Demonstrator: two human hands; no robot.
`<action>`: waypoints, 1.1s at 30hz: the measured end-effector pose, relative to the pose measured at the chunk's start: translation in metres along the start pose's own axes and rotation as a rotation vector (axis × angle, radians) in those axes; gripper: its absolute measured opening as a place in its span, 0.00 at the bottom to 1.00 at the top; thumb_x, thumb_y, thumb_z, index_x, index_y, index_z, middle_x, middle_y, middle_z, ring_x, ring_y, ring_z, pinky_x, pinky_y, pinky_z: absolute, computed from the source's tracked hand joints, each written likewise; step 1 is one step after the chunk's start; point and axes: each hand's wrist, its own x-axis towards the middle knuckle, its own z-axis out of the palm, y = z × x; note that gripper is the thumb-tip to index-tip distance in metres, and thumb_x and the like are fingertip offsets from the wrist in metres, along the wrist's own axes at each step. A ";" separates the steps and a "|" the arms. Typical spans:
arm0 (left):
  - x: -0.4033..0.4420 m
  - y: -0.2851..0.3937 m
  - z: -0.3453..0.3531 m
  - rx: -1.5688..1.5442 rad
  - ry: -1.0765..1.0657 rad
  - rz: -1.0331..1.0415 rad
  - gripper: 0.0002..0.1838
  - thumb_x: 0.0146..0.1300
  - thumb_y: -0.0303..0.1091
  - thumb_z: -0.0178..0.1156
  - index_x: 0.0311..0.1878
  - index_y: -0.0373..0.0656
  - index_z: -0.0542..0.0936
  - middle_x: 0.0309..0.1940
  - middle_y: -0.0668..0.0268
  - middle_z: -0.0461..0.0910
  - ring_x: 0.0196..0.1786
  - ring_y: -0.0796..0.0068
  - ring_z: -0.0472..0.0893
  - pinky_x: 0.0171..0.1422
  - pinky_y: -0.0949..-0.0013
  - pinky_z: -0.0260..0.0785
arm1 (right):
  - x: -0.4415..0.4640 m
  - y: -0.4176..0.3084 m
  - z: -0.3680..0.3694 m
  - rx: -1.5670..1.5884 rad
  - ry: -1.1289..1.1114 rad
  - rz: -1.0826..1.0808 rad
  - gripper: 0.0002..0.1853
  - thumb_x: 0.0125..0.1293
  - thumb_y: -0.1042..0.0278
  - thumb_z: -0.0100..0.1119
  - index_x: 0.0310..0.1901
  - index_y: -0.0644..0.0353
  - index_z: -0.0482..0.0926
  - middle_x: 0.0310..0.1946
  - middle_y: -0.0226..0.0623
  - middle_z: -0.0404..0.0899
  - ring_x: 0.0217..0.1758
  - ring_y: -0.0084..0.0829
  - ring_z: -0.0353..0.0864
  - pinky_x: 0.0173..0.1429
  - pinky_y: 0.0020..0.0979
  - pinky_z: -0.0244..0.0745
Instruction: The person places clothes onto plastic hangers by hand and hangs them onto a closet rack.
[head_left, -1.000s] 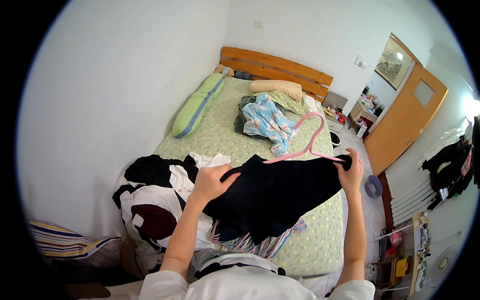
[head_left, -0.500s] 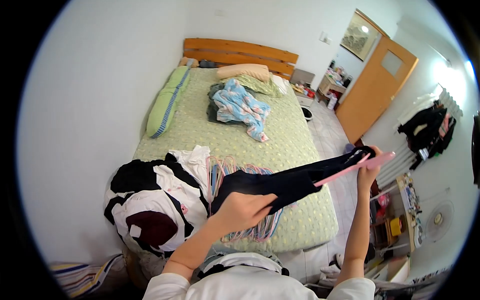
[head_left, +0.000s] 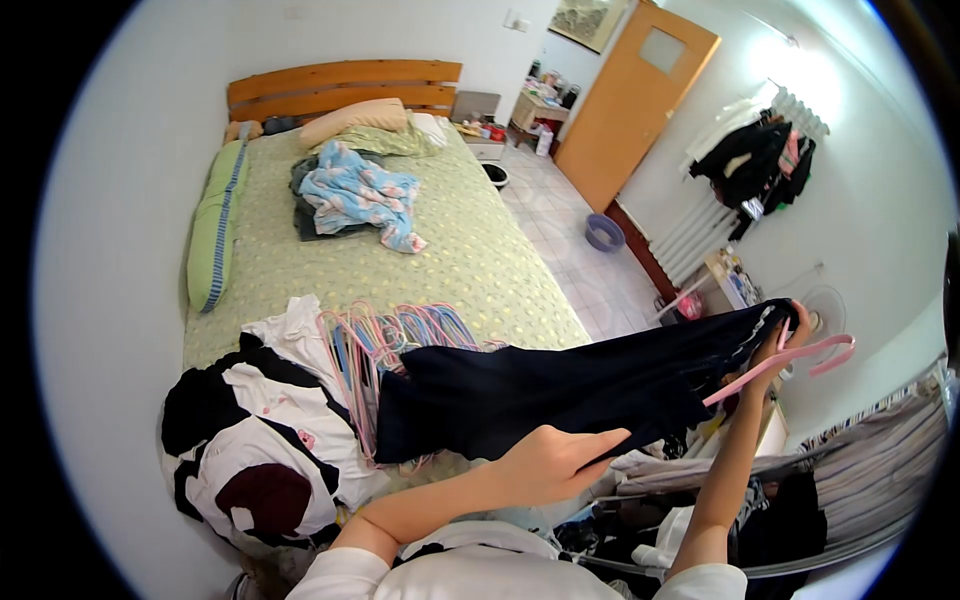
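A dark navy garment is stretched sideways over the near end of the bed, with a pink hanger at its right end, the hook pointing right. My left hand pinches the garment's near edge. At the far right, my right hand is closed round the garment's corner beside the hanger. Several pink and blue hangers lie on the bed behind the garment. Left of them is a pile of white, black and maroon clothes.
A blue patterned cloth, pillows and a green bolster lie on the bed. A purple basin stands on the floor near the door. Clothes hang on the right wall; a clothes-laden rack is at lower right.
The view has turned right. Both hands have carried the garment and hanger rightward, and the garment is now drawn out long, with the hanger's hook swung from upward to the right.
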 end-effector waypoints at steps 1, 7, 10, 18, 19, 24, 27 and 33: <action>0.004 0.001 0.008 -0.047 -0.008 0.004 0.21 0.54 0.24 0.63 0.53 0.34 0.77 0.24 0.56 0.79 0.19 0.65 0.78 0.23 0.69 0.70 | 0.004 0.007 -0.011 -0.011 0.023 0.021 0.15 0.65 0.73 0.51 0.52 0.65 0.72 0.49 0.43 0.74 0.54 0.39 0.72 0.62 0.35 0.64; 0.031 -0.010 0.054 -0.222 -0.054 -0.057 0.20 0.55 0.24 0.64 0.53 0.35 0.78 0.25 0.55 0.80 0.20 0.67 0.78 0.25 0.72 0.70 | 0.020 0.049 -0.049 0.074 0.118 0.181 0.14 0.68 0.74 0.48 0.54 0.66 0.70 0.50 0.40 0.73 0.54 0.34 0.72 0.63 0.32 0.64; 0.051 -0.027 0.074 -0.224 -0.023 -0.099 0.19 0.56 0.25 0.64 0.52 0.35 0.78 0.28 0.52 0.80 0.23 0.64 0.80 0.28 0.70 0.71 | 0.018 0.081 -0.051 0.075 0.046 0.195 0.15 0.67 0.73 0.51 0.54 0.65 0.70 0.51 0.39 0.72 0.53 0.32 0.72 0.61 0.29 0.64; 0.107 -0.107 0.145 -0.156 0.023 -0.166 0.15 0.58 0.25 0.64 0.50 0.34 0.79 0.24 0.54 0.79 0.19 0.74 0.72 0.26 0.75 0.67 | 0.003 0.198 0.019 0.295 0.033 0.323 0.17 0.67 0.74 0.53 0.57 0.65 0.68 0.51 0.35 0.70 0.53 0.27 0.72 0.58 0.27 0.68; 0.115 -0.119 0.158 -0.162 0.028 -0.157 0.16 0.58 0.25 0.63 0.50 0.34 0.79 0.24 0.55 0.80 0.19 0.77 0.72 0.26 0.76 0.66 | 0.005 0.213 0.027 0.283 0.046 0.322 0.17 0.67 0.74 0.53 0.57 0.65 0.68 0.51 0.35 0.70 0.53 0.27 0.72 0.58 0.27 0.68; 0.148 -0.154 0.217 -0.329 0.024 -0.355 0.17 0.60 0.25 0.63 0.53 0.33 0.78 0.26 0.62 0.81 0.27 0.85 0.74 0.31 0.78 0.66 | 0.023 0.283 0.054 0.243 0.094 0.235 0.15 0.63 0.75 0.56 0.52 0.64 0.73 0.51 0.38 0.73 0.56 0.34 0.72 0.64 0.31 0.62; 0.152 -0.184 0.242 -0.413 0.012 -0.483 0.18 0.61 0.24 0.62 0.54 0.33 0.78 0.31 0.62 0.83 0.32 0.85 0.77 0.37 0.79 0.69 | 0.028 0.301 0.070 0.161 0.082 0.197 0.16 0.61 0.77 0.57 0.52 0.63 0.74 0.52 0.40 0.74 0.58 0.36 0.71 0.65 0.32 0.61; 0.147 -0.260 0.230 -0.359 0.212 -0.628 0.15 0.63 0.28 0.61 0.52 0.33 0.79 0.38 0.63 0.85 0.40 0.84 0.78 0.46 0.77 0.71 | -0.013 0.319 0.148 0.139 -0.185 0.119 0.18 0.52 0.82 0.60 0.47 0.63 0.74 0.49 0.42 0.74 0.57 0.41 0.71 0.65 0.34 0.60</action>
